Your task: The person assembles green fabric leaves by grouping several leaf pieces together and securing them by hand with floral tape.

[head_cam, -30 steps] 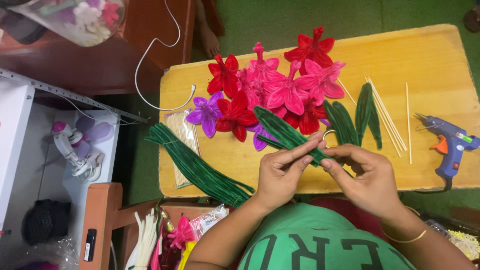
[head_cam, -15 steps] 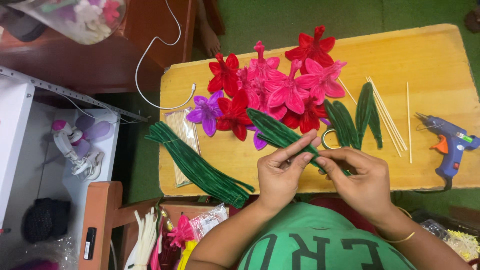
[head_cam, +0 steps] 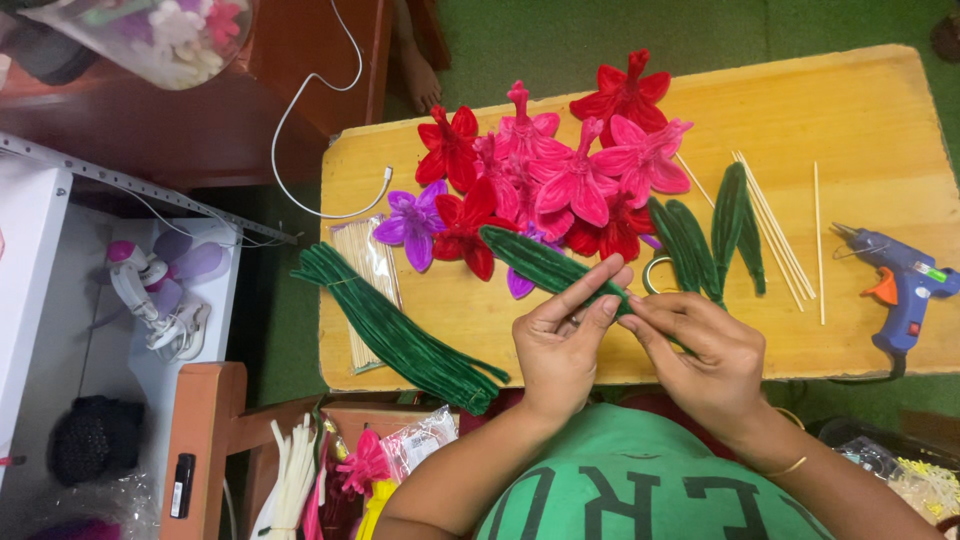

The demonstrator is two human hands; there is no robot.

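**Head view: both hands pinch one green leaf at its lower right end**

Head camera looks straight down on the yellow wooden table (head_cam: 860, 110), and just below the middle of the frame we see the long, narrow, fuzzy green chenille leaf (head_cam: 535, 260) that both hands work on. Its long axis runs on a slant, from a rounded tip at the upper left, beside the flowers, down to the lower right, where it disappears between the fingers. So the free length of the leaf lies up and to the left of both grips.

Our left hand (head_cam: 560, 345) sits left of centre. Its fingers are nearly closed, with the forefinger and thumb stretched forward and pressed on the leaf at its lower end. Our right hand (head_cam: 705, 345) meets it from the right; its fingertips are drawn together around the same end of the leaf, touching the left fingertips. Whether a stem or wire sits inside that pinch we cannot tell, since the fingers cover it. Both hands are equally near the leaf; the left lies alongside more of its length.

Around them, a cluster of red and pink chenille flowers (head_cam: 560, 170) lies just above the leaf tip, a bundle of dark green chenille stems (head_cam: 395, 330) to the lower left, thin wooden skewers (head_cam: 775, 235) and a blue glue gun (head_cam: 900, 285) to the right.
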